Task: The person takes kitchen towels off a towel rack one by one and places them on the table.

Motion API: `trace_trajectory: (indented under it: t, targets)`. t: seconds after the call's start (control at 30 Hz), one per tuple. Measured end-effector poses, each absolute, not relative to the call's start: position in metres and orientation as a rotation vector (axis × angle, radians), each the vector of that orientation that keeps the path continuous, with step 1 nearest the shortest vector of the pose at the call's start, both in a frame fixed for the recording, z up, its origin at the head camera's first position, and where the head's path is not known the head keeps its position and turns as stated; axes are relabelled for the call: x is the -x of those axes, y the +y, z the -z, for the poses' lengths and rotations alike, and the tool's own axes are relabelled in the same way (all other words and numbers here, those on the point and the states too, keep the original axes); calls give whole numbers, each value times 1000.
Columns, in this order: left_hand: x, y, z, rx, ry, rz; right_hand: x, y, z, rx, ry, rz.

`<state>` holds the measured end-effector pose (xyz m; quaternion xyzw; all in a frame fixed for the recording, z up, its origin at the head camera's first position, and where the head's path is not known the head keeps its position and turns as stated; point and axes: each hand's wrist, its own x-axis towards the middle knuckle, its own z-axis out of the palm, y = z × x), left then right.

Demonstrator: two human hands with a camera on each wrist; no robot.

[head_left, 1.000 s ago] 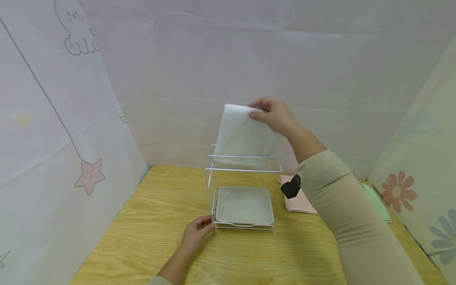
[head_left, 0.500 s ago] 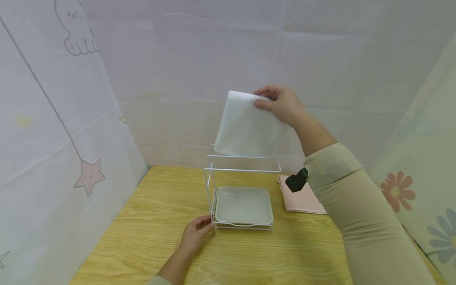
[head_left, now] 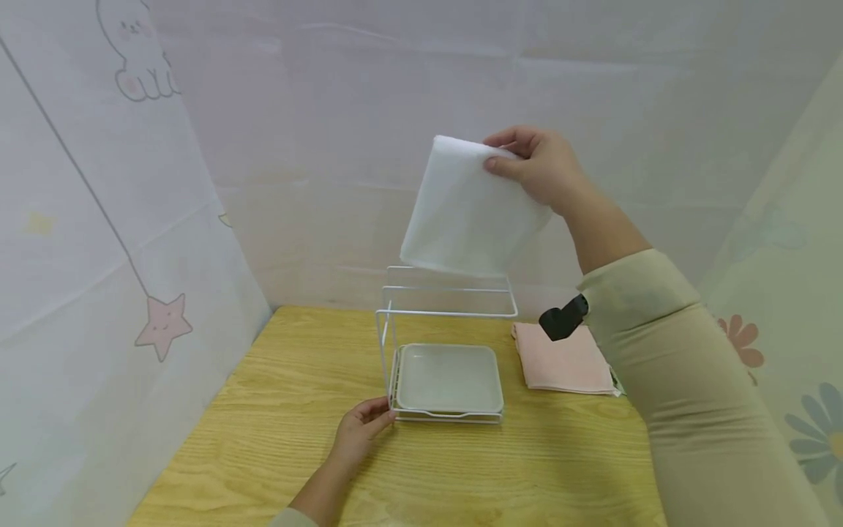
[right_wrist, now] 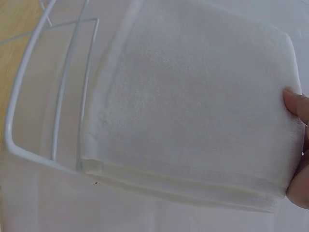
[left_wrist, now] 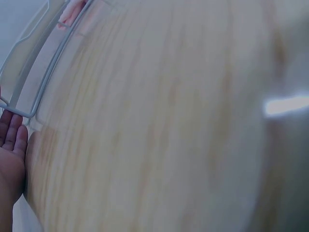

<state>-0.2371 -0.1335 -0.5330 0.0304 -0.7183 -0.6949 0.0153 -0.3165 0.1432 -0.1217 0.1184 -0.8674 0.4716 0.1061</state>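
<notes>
My right hand pinches a folded white towel by its top edge, thumb on the near side. The towel hangs just above the back bar of a white wire rack; its layered folded edge shows in the right wrist view. With thumb and fingers my left hand grips the rack's front left bottom corner. Part of that hand appears at the left edge of the left wrist view. A shallow pale tray lies in the rack's base.
A folded pink towel lies on the wooden table to the right of the rack. A bit of green cloth shows beside it, mostly hidden by the right sleeve. Printed fabric walls stand behind and on both sides.
My right hand has lifted the white towel up and a little to the right, out from between the rack's upper bars. The left hand stays at the rack's corner.
</notes>
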Motion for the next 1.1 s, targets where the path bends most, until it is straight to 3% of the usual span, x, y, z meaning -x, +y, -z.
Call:
trace_trajectory:
  t: [0.63, 1.1]
  targets:
    - [238, -130, 534, -31, -2276, 2119, 297, 193, 111, -350, -2491, -1383]
    - [236, -132, 531, -71, -2291, 2121, 279, 239, 132, -281, -2576, -1221]
